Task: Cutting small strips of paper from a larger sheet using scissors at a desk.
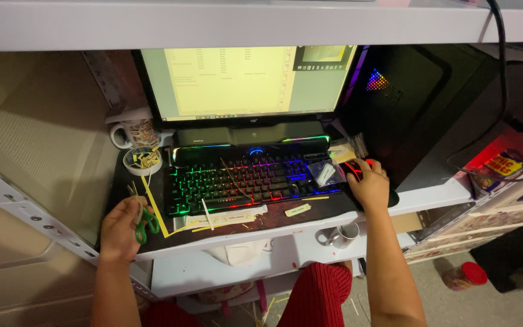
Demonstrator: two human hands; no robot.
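green-handled scissors (pixel 143 223) gripped in the left hand (pixel 122 229), fingers closed round the handles, blades pointing up and away over the front left corner of the dark desk mat (pixel 129 181). right hand (pixel 370 184) cupped over a black mouse with red glow (pixel 353 168), palm down, fingers curled on top, just right of the rainbow-lit keyboard (pixel 246 178). monitor (pixel 243 82) lit with a pale yellowish document, text too small to tell. yellow paper strips (pixel 155 209) lying along the left and front edges of the keyboard, a few thin slivers across the keys, and a white printed strip (pixel 228 218) just in front. small round tub (pixel 143 160) full of cut yellow and white bits near the back left, beside a patterned mug (pixel 131 133). judged from that: a good share of cutting already done, with clippings gathered in the tub; loose strips on the mat not yet trimmed or collected. scissors idle at this instant, touching no paper, attention seemingly on the screen. black computer tower (pixel 419 103) to the right, second mug (pixel 343 235) on the lower shelf.
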